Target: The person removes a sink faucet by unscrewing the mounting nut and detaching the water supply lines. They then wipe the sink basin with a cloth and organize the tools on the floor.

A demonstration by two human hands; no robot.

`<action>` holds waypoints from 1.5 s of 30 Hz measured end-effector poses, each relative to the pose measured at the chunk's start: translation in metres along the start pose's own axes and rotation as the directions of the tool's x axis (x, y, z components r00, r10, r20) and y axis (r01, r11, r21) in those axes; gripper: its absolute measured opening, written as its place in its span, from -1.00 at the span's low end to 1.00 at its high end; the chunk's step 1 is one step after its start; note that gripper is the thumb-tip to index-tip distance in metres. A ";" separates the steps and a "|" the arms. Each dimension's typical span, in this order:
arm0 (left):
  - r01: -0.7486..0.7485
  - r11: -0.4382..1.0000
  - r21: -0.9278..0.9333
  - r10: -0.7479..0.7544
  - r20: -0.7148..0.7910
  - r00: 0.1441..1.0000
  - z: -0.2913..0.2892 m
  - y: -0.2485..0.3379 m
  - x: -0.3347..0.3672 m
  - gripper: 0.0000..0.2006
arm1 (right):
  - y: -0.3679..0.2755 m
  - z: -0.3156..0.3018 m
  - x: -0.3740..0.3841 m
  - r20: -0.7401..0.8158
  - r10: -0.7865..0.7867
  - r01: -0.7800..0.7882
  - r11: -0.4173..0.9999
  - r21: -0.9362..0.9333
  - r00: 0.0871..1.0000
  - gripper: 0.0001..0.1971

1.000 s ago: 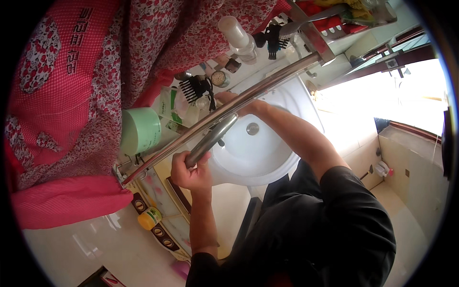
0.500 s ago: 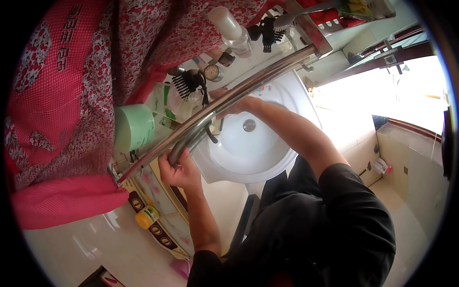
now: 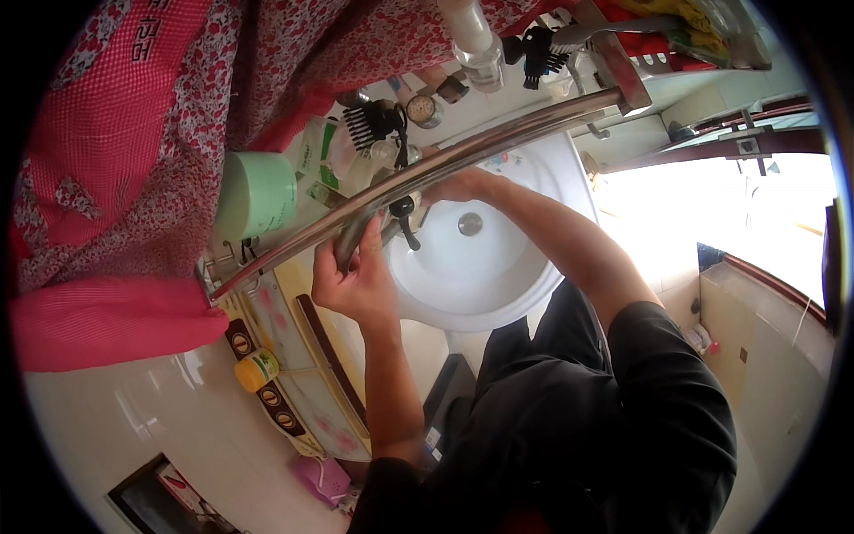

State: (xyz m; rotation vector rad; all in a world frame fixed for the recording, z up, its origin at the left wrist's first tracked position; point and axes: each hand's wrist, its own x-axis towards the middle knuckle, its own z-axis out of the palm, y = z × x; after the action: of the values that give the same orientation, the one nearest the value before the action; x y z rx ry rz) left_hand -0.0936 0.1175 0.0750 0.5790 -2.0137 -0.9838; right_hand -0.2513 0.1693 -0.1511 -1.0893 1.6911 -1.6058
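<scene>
My left hand (image 3: 354, 285) grips the lower end of a chrome faucet spout (image 3: 349, 242) over a white round sink (image 3: 480, 276). My right hand (image 3: 463, 185) reaches across the basin to the faucet base near a black lever handle (image 3: 405, 222); its fingers are partly hidden behind a long chrome rail (image 3: 427, 171) that crosses the view diagonally. The drain (image 3: 470, 224) sits in the middle of the bowl.
Pink and red floral towels (image 3: 133, 160) hang at the left. A pale green cup (image 3: 256, 194), black combs (image 3: 369, 125), a clear bottle (image 3: 471, 44) and small jars stand on the shelf behind the sink. A yellow jar (image 3: 256, 370) sits lower left. A bright window is at the right.
The view has shifted down and closer. My left hand has slid along the spout and stays wrapped around it; my right hand remains at the faucet base.
</scene>
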 end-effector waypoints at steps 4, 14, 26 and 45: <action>0.028 0.998 0.062 -0.020 -0.126 0.992 0.006 0.005 -0.005 -0.83 | -0.008 -0.001 -0.005 0.008 -0.008 0.008 1.000 -0.014 1.000 -0.25; 0.022 0.984 0.174 -0.051 0.162 0.985 -0.025 -0.006 0.004 -0.69 | -0.038 -0.031 0.004 0.311 -0.101 0.186 0.949 -0.256 0.945 -0.30; 0.172 0.959 0.224 -0.183 0.029 0.983 -0.012 0.002 -0.001 -0.64 | -0.038 -0.016 0.011 0.280 -0.021 0.139 0.903 -0.406 0.960 -0.32; 0.078 0.875 0.477 -0.091 0.003 0.996 -0.006 0.008 0.005 -0.59 | -0.063 -0.006 -0.004 0.250 0.113 0.076 0.766 -0.639 0.962 -0.21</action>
State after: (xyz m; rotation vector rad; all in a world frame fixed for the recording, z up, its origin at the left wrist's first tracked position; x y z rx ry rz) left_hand -0.0922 0.1167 0.0861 0.9279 -2.2821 -0.5331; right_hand -0.2431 0.1793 -0.0886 -1.5248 2.0989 -0.7821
